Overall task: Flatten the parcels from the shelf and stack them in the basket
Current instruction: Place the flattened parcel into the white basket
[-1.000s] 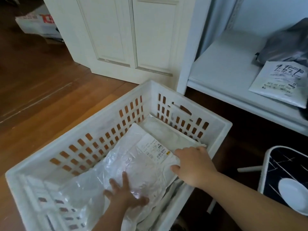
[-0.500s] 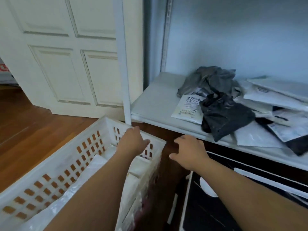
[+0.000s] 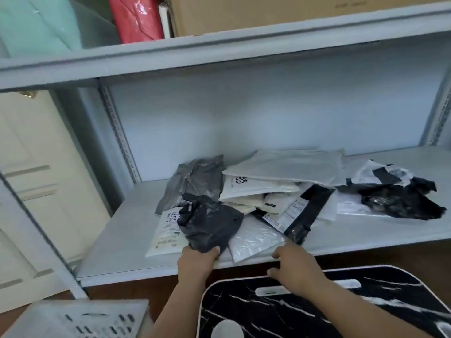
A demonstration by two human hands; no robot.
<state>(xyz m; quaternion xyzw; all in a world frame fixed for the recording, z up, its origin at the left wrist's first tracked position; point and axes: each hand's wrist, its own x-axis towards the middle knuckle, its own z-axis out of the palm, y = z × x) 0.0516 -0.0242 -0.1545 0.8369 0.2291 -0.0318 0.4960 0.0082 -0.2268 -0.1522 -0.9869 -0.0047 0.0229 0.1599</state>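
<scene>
On the grey metal shelf (image 3: 127,240), at the height of the person's chest, lies a loose heap of parcels (image 3: 280,196): white, grey and black mailer bags overlapping one another, with more black and white bags (image 3: 400,198) trailing off to the right. Below the shelf's front edge sits a black marble-patterned tabletop (image 3: 317,313), and the white slotted basket (image 3: 80,320) shows only as a corner at lower left, well apart from the heap.

Nearest the edge lies a crumpled black poly mailer (image 3: 210,223), resting partly on a white labelled parcel (image 3: 166,230) and beside a clear-white plastic bag (image 3: 253,240). The left hand (image 3: 197,261) has its fingers curled under and around the black mailer's front corner, gripping it. The right hand (image 3: 292,263) hovers at the shelf edge with fingers loosely curled, holding nothing I can make out.

To do this pick well, I judge the black mailer should be drawn straight toward the edge and lifted clear, not dragged sideways, or the white parcel beneath may slide off. The free right hand could steady the neighbouring bags, then help press the air out.
</scene>
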